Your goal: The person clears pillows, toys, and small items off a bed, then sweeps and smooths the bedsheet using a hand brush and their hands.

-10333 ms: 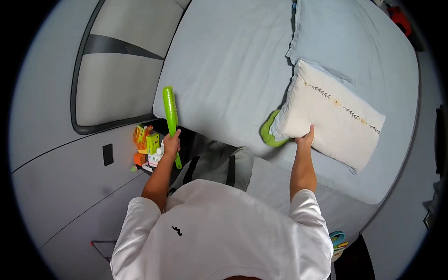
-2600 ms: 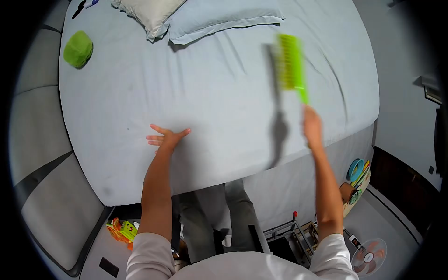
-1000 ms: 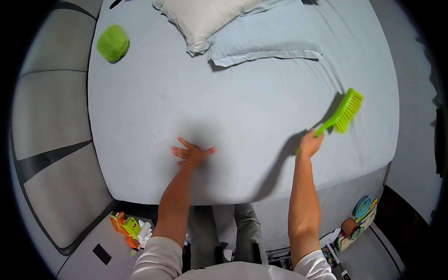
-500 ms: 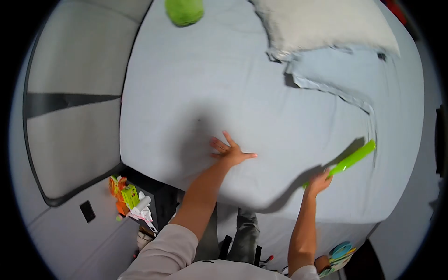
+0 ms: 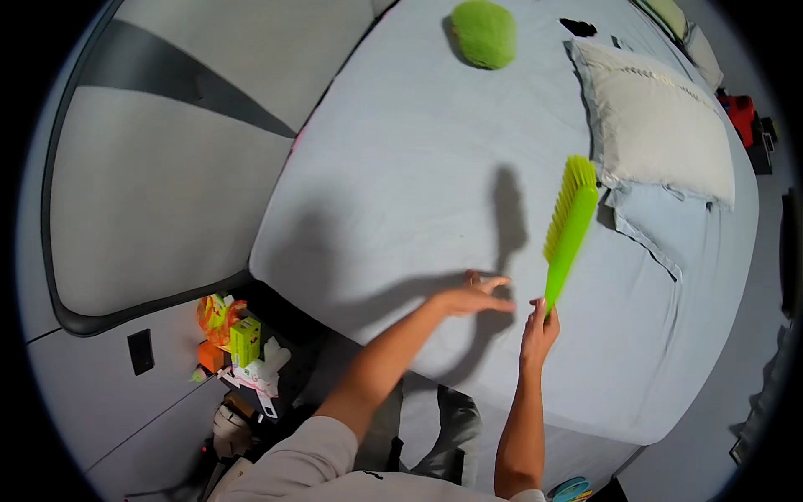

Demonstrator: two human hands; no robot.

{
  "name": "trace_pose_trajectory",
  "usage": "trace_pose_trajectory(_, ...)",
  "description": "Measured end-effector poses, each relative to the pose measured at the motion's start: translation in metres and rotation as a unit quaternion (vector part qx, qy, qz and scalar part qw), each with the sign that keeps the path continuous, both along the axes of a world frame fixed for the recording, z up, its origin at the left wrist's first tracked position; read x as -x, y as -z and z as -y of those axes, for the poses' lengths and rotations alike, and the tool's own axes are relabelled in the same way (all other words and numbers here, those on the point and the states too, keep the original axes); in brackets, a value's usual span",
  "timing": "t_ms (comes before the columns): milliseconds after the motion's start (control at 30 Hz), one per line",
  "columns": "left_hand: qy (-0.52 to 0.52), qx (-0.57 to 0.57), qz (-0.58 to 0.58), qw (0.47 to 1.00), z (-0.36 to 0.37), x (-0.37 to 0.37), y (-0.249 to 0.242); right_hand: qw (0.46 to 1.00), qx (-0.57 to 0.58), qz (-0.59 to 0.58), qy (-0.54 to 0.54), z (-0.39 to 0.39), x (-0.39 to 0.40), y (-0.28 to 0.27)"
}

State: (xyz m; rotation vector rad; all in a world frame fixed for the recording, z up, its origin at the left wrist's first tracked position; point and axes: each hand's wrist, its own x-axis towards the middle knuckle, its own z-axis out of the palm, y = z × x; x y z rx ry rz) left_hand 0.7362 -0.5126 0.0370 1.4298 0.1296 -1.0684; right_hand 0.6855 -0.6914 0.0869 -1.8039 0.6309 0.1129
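Note:
My right hand (image 5: 540, 332) is wrapped round the handle of a bright green bed brush (image 5: 571, 226). The brush is raised over the bed, head pointing away from me, its yellow-green bristles turned to the left. To its left, my left hand (image 5: 478, 296) holds nothing, with the fingers apart and the thumb stretched toward the right hand. Under both hands lies a pale blue fitted sheet (image 5: 401, 192) over the mattress. Shadows of the arms and brush fall on it.
A fuzzy green cushion (image 5: 484, 34) lies at the far side of the bed. A white pillow (image 5: 661, 121) rests at the right on a pale blue one (image 5: 648, 219). A grey padded headboard (image 5: 167, 184) borders the left. Boxes and tissues crowd a dark nightstand (image 5: 288, 389).
My right hand has swung the brush up and left, off the sheet. My left hand has lifted and moved right, toward the brush. The view has turned.

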Motion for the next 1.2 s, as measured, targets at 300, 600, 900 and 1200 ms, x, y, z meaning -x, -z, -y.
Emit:
trace_pose_trajectory(300, -0.003, -0.527, 0.09, 0.845, -0.3, -0.043, 0.033, 0.975, -0.037, -0.06, -0.211, -0.23, -0.108, 0.004)
trace_pose_trajectory(600, 0.153, -0.485, -0.013, 0.861, -0.32, -0.068, 0.055, 0.935, -0.297, -0.162, -0.11, -0.298, -0.21, 0.052)
trace_pose_trajectory(900, 0.161, -0.475, -0.024, 0.865, -0.319, -0.078, 0.051, 0.924, -0.142, -0.038, 0.353, -0.099, -0.126, 0.048)
trace_pose_trajectory(1200, 0.172, -0.49, -0.045, 0.853, -0.317, -0.078, 0.057, 0.974, -0.108, -0.045, -0.193, -0.38, -0.291, 0.064)
